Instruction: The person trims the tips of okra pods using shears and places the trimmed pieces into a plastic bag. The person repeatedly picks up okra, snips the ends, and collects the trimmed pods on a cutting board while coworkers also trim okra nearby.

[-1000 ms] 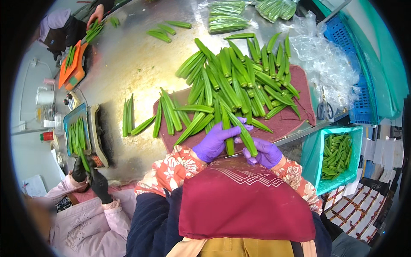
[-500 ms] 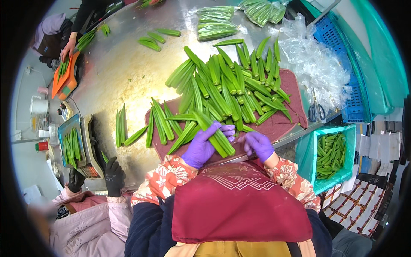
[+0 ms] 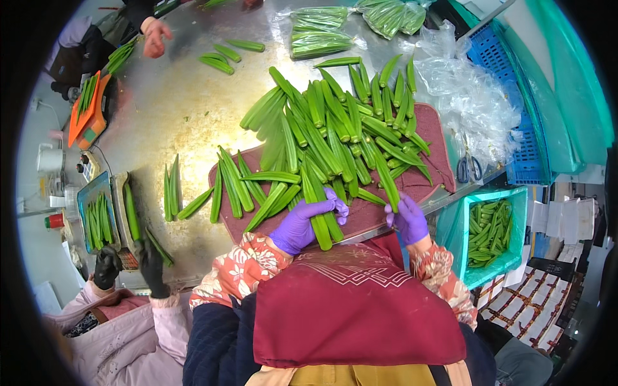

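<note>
In a purple glove, my left hand [image 3: 304, 224] is closed round a few okra pods [image 3: 317, 209], their stem ends pointing toward me. My right hand [image 3: 410, 220], also gloved in purple, pinches the near end of a single long okra pod [image 3: 385, 177]. A thin blue strip [image 3: 404, 252] shows just below that hand; I cannot make out what it is. Both hands are at the near edge of a maroon cloth [image 3: 425, 125]. A big heap of loose okra [image 3: 335, 128] covers much of the cloth, and several separate pods [image 3: 235, 183] lie on its left part.
Right of me stands a teal-lined crate of okra [image 3: 490, 225]. Scissors [image 3: 468, 168] lie by clear plastic bags [image 3: 473, 96]; bagged okra [image 3: 320, 32] is at the back. At left, a person's dark-gloved hands [image 3: 152, 264] are near a scale with okra [image 3: 100, 219]. An orange tray [image 3: 85, 119] is beyond.
My right hand, holding no pod before, now grips one okra pod. My left hand's pods have tilted more upright. The far person's hand has moved off the orange tray; the left neighbour's hand has shifted left.
</note>
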`<act>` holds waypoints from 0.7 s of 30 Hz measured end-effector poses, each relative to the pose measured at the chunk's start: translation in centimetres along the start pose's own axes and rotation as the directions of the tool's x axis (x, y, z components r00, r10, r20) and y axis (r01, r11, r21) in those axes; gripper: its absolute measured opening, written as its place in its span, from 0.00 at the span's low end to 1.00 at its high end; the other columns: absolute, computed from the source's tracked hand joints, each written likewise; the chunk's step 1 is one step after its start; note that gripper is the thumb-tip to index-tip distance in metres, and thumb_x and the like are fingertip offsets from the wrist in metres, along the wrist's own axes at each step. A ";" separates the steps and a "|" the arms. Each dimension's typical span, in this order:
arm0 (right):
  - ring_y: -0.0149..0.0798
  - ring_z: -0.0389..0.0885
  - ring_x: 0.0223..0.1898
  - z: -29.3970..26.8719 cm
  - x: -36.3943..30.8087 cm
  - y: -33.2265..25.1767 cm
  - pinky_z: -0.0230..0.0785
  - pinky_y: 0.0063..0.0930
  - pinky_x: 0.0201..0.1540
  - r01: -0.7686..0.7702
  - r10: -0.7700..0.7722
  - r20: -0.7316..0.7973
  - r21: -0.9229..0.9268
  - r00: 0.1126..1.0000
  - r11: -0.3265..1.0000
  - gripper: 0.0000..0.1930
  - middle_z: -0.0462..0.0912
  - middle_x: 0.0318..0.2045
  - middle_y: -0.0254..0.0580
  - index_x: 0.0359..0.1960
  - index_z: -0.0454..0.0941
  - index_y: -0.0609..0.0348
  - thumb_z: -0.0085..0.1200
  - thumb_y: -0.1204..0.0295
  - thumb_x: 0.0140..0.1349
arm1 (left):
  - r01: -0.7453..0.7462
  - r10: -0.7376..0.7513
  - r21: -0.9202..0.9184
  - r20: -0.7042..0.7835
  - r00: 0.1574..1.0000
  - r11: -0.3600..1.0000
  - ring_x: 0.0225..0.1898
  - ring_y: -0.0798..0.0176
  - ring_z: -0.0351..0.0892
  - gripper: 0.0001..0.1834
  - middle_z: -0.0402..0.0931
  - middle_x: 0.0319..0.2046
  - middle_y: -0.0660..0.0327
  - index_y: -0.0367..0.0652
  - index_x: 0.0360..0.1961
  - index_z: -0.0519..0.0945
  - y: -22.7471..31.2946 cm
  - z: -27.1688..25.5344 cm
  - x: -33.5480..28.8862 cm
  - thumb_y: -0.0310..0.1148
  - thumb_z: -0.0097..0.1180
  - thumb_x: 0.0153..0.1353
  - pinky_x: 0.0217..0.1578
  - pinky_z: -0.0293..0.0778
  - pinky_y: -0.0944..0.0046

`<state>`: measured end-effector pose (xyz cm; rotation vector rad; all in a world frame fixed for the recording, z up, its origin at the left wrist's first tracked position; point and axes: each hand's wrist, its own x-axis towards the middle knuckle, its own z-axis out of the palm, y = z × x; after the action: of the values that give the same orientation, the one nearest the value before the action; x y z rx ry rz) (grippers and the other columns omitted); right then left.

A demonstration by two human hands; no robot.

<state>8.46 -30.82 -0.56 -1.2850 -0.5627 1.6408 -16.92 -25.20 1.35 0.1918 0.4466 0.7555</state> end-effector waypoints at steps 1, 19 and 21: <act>0.32 0.73 0.25 0.2 -0.8 -0.1 0.67 0.22 0.30 -0.007 0.003 0.043 0.098 0.999 0.995 0.21 0.76 0.31 0.41 0.56 0.61 0.65 0.43 0.66 0.64 | -0.004 0.004 0.012 0.002 1.000 1.000 0.34 0.62 0.74 0.07 0.74 0.31 0.58 0.42 0.37 0.71 -0.1 -0.1 0.2 0.28 0.53 0.56 0.37 0.71 0.63; 0.34 0.75 0.39 6.1 -1.3 -0.6 0.67 0.26 0.42 0.560 -0.506 0.446 -0.824 0.738 0.090 0.23 0.77 0.38 0.39 0.53 0.67 0.60 0.55 0.76 0.54 | -0.050 0.080 0.168 -0.174 0.982 0.984 0.44 0.64 0.73 0.19 0.72 0.46 0.52 0.39 0.51 0.65 -0.4 0.0 0.1 0.32 0.51 0.60 0.40 0.72 0.66; 0.32 0.74 0.39 6.4 -1.3 -0.9 0.67 0.25 0.41 0.585 -0.509 0.454 -0.801 0.731 0.126 0.25 0.76 0.38 0.38 0.54 0.67 0.59 0.56 0.75 0.53 | -0.061 0.101 0.192 -0.203 0.974 0.980 0.42 0.65 0.74 0.18 0.76 0.43 0.56 0.42 0.48 0.68 -0.6 0.0 0.1 0.34 0.54 0.58 0.38 0.71 0.67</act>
<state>2.96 -30.35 3.00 -1.4494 -1.9879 0.5879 -16.45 -25.55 1.08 0.3058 0.7164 0.8188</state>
